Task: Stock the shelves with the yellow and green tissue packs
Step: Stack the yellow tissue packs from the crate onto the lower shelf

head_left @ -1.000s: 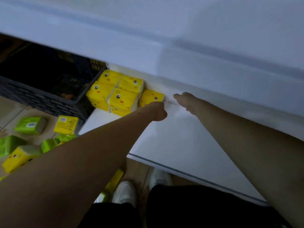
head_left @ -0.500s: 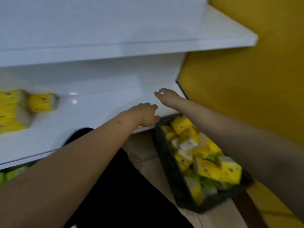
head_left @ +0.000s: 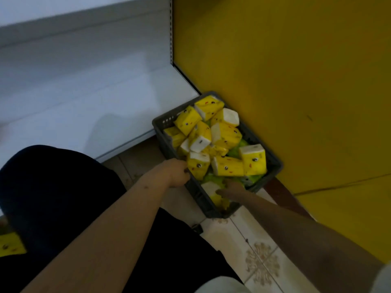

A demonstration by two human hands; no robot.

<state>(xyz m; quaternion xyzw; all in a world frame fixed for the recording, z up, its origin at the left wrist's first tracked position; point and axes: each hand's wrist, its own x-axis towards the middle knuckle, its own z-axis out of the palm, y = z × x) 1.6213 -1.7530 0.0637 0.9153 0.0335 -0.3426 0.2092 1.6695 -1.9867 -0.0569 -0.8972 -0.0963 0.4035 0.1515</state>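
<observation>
Left hand grips a yellow pack at the crate rim; right hand's grip unclear inside; lift each pack squarely.

A single head-worn camera looks steeply down and forward, close above the person's outstretched forearms, toward a dark crate on the tiled floor beside a white shelf.
</observation>
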